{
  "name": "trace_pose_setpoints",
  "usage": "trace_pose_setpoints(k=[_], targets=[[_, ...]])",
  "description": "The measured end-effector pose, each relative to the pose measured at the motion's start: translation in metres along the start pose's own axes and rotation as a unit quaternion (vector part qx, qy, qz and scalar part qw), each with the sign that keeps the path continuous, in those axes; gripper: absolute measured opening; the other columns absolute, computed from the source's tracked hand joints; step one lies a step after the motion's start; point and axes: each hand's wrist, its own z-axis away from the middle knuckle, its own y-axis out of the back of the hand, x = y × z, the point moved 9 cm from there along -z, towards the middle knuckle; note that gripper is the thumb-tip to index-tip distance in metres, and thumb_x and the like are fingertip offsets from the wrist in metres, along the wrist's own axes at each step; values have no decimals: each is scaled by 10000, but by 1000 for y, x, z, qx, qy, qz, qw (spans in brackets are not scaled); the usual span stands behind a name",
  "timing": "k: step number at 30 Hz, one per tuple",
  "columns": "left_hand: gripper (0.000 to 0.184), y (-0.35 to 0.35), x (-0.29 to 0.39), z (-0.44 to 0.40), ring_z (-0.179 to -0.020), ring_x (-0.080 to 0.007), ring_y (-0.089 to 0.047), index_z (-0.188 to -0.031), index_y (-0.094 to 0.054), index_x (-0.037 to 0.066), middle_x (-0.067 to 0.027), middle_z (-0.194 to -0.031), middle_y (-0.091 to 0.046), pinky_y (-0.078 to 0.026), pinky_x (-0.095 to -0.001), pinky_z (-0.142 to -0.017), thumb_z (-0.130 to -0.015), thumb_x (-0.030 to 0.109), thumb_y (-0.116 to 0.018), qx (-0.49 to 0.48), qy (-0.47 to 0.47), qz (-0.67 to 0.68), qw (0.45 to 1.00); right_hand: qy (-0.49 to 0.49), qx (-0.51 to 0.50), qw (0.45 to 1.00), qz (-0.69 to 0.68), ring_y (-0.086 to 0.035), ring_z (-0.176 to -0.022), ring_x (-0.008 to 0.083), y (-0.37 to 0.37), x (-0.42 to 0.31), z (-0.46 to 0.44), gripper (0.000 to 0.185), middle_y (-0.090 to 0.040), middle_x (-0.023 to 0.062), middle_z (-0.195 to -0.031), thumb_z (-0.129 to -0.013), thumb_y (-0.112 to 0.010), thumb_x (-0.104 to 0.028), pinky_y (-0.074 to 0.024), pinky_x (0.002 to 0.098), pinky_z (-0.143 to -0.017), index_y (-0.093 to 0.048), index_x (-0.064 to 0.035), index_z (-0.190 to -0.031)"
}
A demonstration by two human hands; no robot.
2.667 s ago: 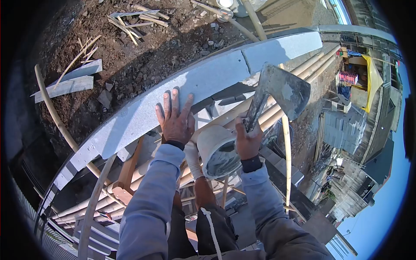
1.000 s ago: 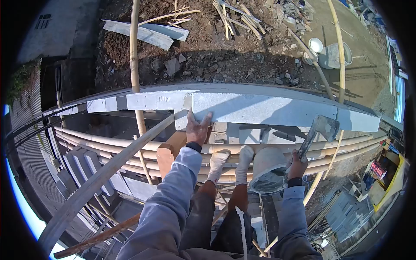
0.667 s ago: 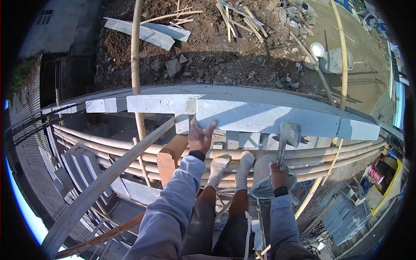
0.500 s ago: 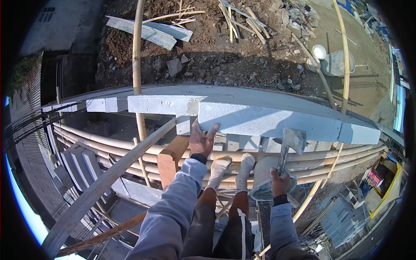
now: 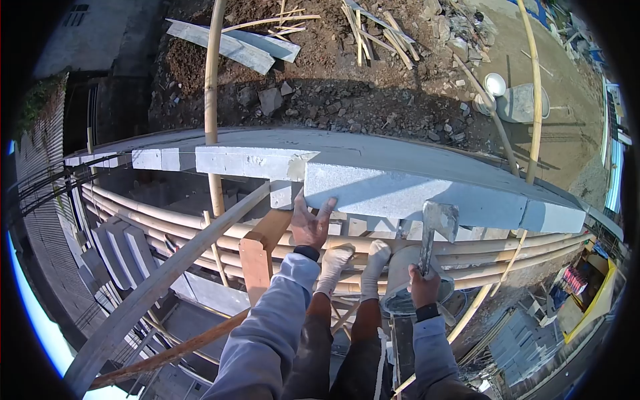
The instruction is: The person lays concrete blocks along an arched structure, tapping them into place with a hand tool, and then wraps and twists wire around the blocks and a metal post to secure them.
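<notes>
My left hand [image 5: 311, 223] has its fingers apart, with the fingertips against the lower left end of a pale grey block [image 5: 407, 192] on the wall top. My right hand [image 5: 424, 287] is wrapped round the handle of a flat-bladed trowel [image 5: 441, 222], whose blade stands upright close to the block's near face. Behind that hand a bucket [image 5: 400, 280] with grey material inside sits to the right of my feet. The block stands a little proud of its left neighbour [image 5: 250, 162], and grey mortar [image 5: 298, 167] shows at the joint.
Bamboo poles [image 5: 467, 248] run along the near side of the wall, under my feet. A long wooden pole [image 5: 167, 283] slants across the left, beside an orange-brown timber [image 5: 255, 263]. Beyond the wall lie rubble [image 5: 270, 100], planks and a tub [image 5: 523, 103].
The view has swung and levelled along the wall. My left hand has gone from the top of the blocks to a block's lower end. The trowel has come nearer the block's face.
</notes>
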Motion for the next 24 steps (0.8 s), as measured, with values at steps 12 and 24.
trace_pose_setpoints(k=[12,24], targets=[[697,-4,-3,1,-939,-321,-627,-1212,-419,-50,-239,-1005,-619,-488,-363,-802,-789,430,-695,-22,29,3,999,212,-31,972,94,-619,-587,286,-27,-36,-7,187,-622,116,-632,-795,-662,-160,-477,354,-581,-630,12,-862],[665,1,3,4,-946,-318,-606,-1184,-448,-33,-221,-1024,-608,-462,-369,-819,-792,450,-683,-9,48,2,999,303,-22,953,7,-589,-520,229,-16,-124,35,157,-594,97,-609,-791,-669,-156,-452,324,-504,-613,-11,-773]])
